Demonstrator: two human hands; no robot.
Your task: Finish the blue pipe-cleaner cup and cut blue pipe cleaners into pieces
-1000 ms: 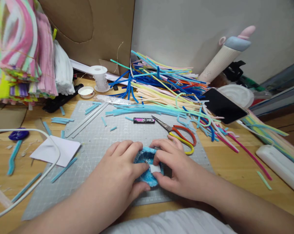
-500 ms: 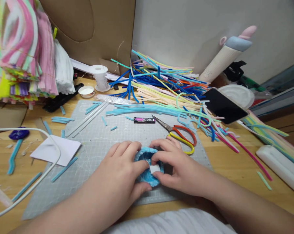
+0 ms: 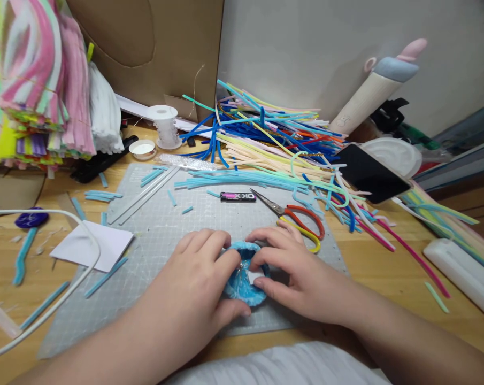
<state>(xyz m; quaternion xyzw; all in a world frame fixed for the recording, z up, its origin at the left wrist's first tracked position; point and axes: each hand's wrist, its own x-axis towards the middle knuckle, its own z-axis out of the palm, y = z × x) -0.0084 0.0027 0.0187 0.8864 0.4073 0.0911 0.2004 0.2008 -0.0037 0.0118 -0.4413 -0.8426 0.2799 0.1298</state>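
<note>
And there it was, the blue fuzzy cup [image 3: 245,293], over the grey mat [image 3: 145,246] at the tabletop [image 3: 394,272]'s six o'clock! The left hand [image 3: 201,272] had its grip curled closed round the nine o'clock rim; the right hand [image 3: 285,267], grip nearly closed at three o'clock, pinched a small white piece [image 3: 252,276] inside. Beyond the cup, scissors [image 3: 281,210] lay at one, a black-and-pink cylinder [image 3: 238,197] at twelve!

I am holding a fuzzy blue cup-like piece [image 3: 242,292], its hollow facing up over the gray mat [image 3: 153,235]; a small white block [image 3: 252,276] is showing inside.
</note>
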